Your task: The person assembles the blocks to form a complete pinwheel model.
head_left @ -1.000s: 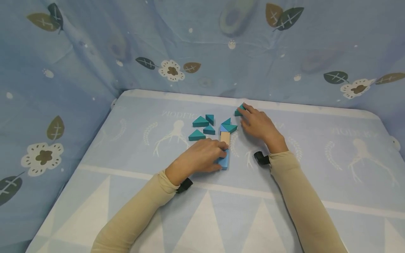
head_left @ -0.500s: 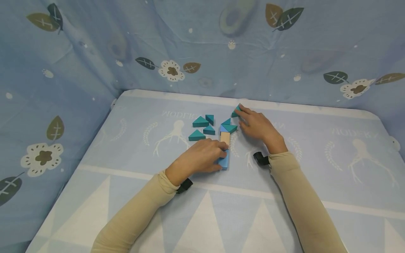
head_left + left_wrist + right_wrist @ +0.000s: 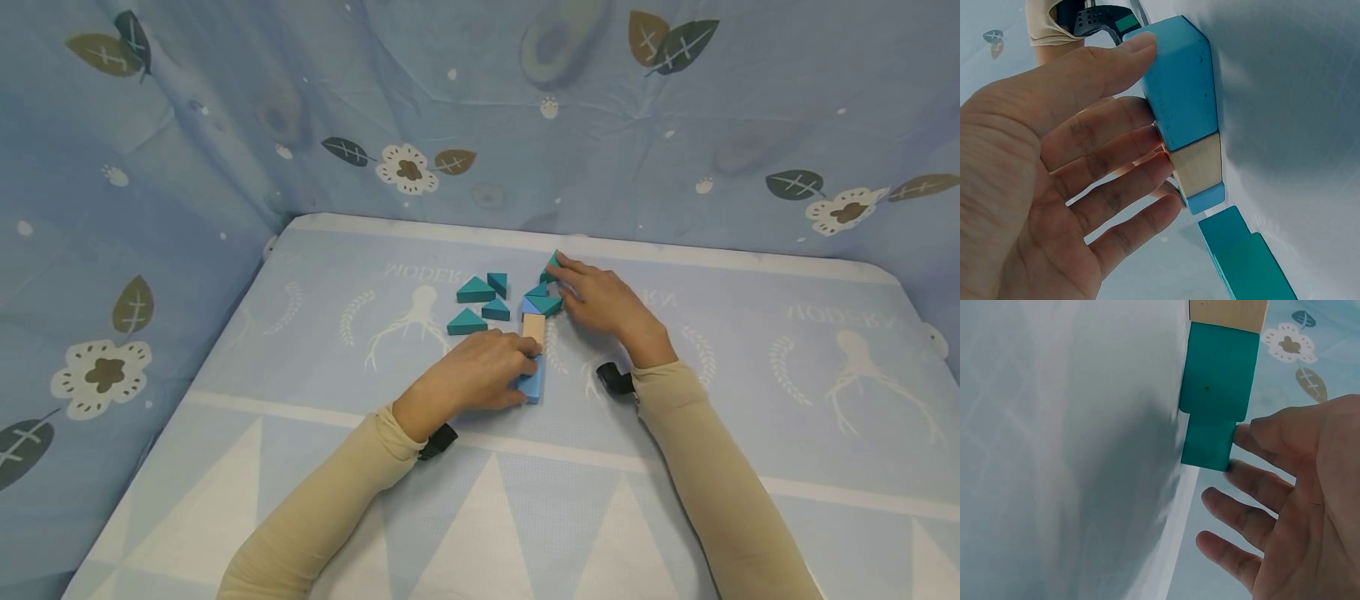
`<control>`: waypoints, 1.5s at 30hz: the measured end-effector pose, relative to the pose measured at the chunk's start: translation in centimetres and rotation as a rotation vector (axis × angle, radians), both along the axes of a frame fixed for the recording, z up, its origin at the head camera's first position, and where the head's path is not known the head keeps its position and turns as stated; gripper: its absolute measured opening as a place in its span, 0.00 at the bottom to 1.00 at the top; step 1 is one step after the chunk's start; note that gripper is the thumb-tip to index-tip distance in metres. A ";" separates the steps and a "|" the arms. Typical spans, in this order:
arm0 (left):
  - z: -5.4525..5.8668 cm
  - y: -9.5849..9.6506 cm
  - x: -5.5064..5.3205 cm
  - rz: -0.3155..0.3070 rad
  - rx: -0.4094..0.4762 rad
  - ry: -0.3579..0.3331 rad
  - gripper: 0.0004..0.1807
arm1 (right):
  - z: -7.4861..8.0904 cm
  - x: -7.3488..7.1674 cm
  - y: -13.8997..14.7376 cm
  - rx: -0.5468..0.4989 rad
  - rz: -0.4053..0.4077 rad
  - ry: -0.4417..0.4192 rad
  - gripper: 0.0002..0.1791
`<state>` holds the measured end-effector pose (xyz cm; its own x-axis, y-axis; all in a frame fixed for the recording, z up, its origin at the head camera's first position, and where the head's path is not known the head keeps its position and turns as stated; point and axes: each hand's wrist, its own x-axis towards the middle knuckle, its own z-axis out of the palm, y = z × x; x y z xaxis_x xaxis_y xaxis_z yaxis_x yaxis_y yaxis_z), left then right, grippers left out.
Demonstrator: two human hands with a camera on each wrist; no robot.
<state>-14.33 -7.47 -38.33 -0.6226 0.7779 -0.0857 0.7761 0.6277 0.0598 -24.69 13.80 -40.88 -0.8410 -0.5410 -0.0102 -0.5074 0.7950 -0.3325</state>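
Observation:
My left hand (image 3: 487,371) rests relaxed fingers on a blue rectangular block (image 3: 529,387); the left wrist view shows its thumb on one end of that block. A natural-wood block (image 3: 534,326) lies beyond it. At the far end of the row are a small blue triangular block (image 3: 529,307), a teal triangular block (image 3: 548,305) and a smaller teal one (image 3: 537,290). My right hand (image 3: 603,302) pinches another teal triangular block (image 3: 551,267) between thumb and index finger, just past the row's far end. Part of it is hidden by the fingers.
Left of the row lie several loose teal triangular blocks (image 3: 476,290). All rest on a pale blue patterned cloth (image 3: 645,525). Behind the table's far edge hangs a blue curtain (image 3: 480,100) with leaves and flowers. Black wrist cameras (image 3: 615,379) sit under both wrists.
My right hand has moved the pinched teal block left and slightly nearer, close to the row's far end. The left hand and the loose blocks have stayed in place.

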 end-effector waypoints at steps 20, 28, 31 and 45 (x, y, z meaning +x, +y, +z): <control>0.0 0.0 0.0 -0.002 -0.005 -0.004 0.19 | 0.2 0.6 -0.7 0.026 0.036 -0.006 0.27; 0.1 -0.1 0.0 -0.007 -0.012 0.011 0.19 | 0.4 0.7 -1.0 0.011 0.046 -0.004 0.26; 0.1 -0.1 0.0 -0.008 -0.009 0.012 0.19 | 0.5 0.8 -1.1 0.015 0.047 -0.014 0.26; 0.0 0.0 0.0 -0.011 -0.003 0.019 0.19 | 0.7 0.9 -1.2 0.020 0.072 -0.034 0.26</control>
